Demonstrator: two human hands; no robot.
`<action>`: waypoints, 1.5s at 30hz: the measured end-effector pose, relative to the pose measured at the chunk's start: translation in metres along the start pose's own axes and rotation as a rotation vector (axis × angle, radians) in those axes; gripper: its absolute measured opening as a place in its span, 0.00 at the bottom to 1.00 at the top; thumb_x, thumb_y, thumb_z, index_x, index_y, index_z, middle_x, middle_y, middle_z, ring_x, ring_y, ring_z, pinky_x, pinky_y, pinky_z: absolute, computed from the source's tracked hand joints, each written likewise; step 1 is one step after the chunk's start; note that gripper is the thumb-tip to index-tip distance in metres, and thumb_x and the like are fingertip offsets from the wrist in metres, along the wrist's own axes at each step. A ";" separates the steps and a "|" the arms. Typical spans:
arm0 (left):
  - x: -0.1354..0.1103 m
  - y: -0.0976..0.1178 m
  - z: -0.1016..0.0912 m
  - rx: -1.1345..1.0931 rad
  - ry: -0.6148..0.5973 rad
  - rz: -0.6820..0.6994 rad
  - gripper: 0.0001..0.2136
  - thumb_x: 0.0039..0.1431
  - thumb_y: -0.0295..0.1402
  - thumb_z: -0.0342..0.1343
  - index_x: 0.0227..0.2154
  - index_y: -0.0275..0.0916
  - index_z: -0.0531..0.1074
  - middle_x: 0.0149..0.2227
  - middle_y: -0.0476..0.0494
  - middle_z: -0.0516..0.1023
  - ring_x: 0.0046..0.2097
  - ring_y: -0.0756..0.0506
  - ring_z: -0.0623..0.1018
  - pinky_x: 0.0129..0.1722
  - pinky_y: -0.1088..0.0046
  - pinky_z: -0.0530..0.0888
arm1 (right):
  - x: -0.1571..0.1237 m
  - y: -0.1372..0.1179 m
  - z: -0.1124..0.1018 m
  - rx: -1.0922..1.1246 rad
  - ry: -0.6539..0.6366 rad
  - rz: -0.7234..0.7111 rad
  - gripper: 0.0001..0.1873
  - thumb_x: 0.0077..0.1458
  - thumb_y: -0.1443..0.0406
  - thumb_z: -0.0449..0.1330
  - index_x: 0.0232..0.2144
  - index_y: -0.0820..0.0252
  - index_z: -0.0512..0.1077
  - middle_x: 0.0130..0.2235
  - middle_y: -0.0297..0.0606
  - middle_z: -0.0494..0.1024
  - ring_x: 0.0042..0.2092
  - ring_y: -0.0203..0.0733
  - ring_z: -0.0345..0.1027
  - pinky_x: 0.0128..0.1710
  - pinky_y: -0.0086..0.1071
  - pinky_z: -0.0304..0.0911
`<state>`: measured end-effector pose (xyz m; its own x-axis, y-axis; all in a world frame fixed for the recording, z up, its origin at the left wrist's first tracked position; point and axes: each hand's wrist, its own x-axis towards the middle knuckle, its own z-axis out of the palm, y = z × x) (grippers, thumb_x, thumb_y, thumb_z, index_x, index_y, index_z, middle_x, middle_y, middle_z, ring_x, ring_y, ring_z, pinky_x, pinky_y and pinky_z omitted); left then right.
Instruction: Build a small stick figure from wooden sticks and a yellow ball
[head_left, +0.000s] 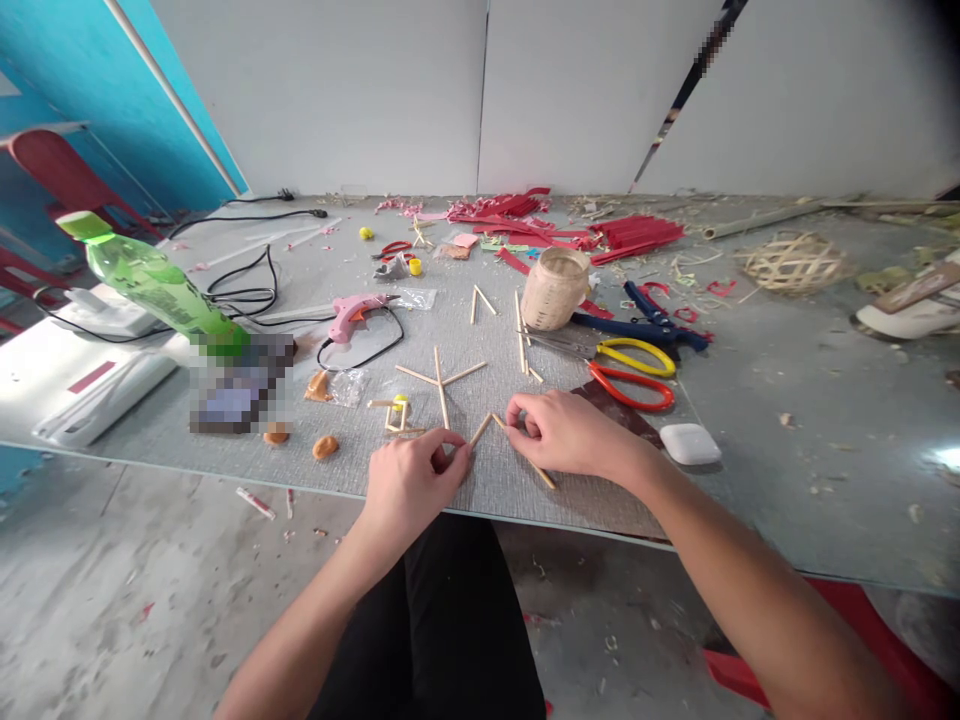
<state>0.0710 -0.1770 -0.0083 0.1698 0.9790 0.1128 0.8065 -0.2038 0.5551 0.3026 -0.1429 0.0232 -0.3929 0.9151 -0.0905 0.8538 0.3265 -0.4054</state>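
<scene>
My left hand (420, 470) is closed, thumb and forefinger pinching the lower end of a short wooden stick (481, 431) near the table's front edge. A longer wooden stick (541, 473) slants down to the right, its upper end in the closed fingers of my right hand (559, 430). The two sticks meet at their tops in an upside-down V. Just beyond them lies a branching figure of joined sticks (440, 382). Left of that rests a small square stick frame (397, 415) with a yellow piece (400, 402) beside it.
A pink glue gun (352, 318) with its cord lies at left, near a green bottle (157, 285). Scissors (630, 357), blue pliers (649, 318) and a woven cup (555, 290) stand or lie at right. A white case (690, 444) sits by my right forearm.
</scene>
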 end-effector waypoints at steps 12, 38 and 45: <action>0.000 0.001 0.000 0.002 -0.004 -0.004 0.08 0.62 0.41 0.61 0.35 0.46 0.83 0.21 0.53 0.76 0.25 0.50 0.74 0.28 0.74 0.59 | -0.001 0.000 0.001 -0.007 0.011 -0.006 0.05 0.60 0.63 0.61 0.31 0.56 0.71 0.23 0.30 0.75 0.22 0.33 0.60 0.26 0.32 0.45; 0.000 0.001 -0.001 0.011 0.024 0.011 0.14 0.67 0.43 0.55 0.34 0.43 0.82 0.20 0.51 0.75 0.24 0.50 0.72 0.27 0.74 0.58 | 0.000 -0.001 -0.001 -0.011 0.001 -0.003 0.05 0.61 0.63 0.60 0.31 0.56 0.71 0.23 0.31 0.76 0.22 0.34 0.60 0.27 0.32 0.45; -0.003 0.000 -0.002 -0.121 0.095 0.044 0.15 0.68 0.42 0.53 0.36 0.39 0.81 0.19 0.53 0.70 0.21 0.52 0.67 0.26 0.75 0.59 | 0.001 0.002 0.000 0.027 0.059 -0.004 0.06 0.65 0.64 0.55 0.36 0.57 0.70 0.22 0.30 0.73 0.22 0.35 0.59 0.27 0.33 0.46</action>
<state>0.0690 -0.1804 -0.0069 0.1444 0.9662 0.2135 0.7245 -0.2502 0.6423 0.3039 -0.1417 0.0224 -0.3749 0.9264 -0.0356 0.8424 0.3243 -0.4303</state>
